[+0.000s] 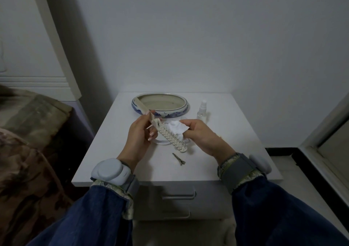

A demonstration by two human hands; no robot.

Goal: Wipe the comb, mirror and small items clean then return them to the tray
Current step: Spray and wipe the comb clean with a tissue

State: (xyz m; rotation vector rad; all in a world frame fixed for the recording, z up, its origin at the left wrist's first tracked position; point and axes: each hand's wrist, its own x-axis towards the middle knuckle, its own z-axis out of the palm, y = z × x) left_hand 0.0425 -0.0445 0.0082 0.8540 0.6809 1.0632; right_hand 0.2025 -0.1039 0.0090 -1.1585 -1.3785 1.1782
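Observation:
My left hand [140,132] grips the handle of a cream comb [172,140], which slants down to the right above the white nightstand [117,151]. My right hand [203,135] pinches a crumpled white cloth [177,128] against the comb's teeth. A round white object [161,143], maybe the mirror, lies on the table under the comb, mostly hidden. A metal hair clip [179,159] lies on the table near the front. The blue-and-white oval ceramic tray [160,105] stands at the back of the table.
A small clear spray bottle [202,110] stands right of the tray. A bed with a patterned blanket [28,142] is at the left. A wall is behind the nightstand and a frame [324,132] at the right. Drawer fronts [179,194] face me below.

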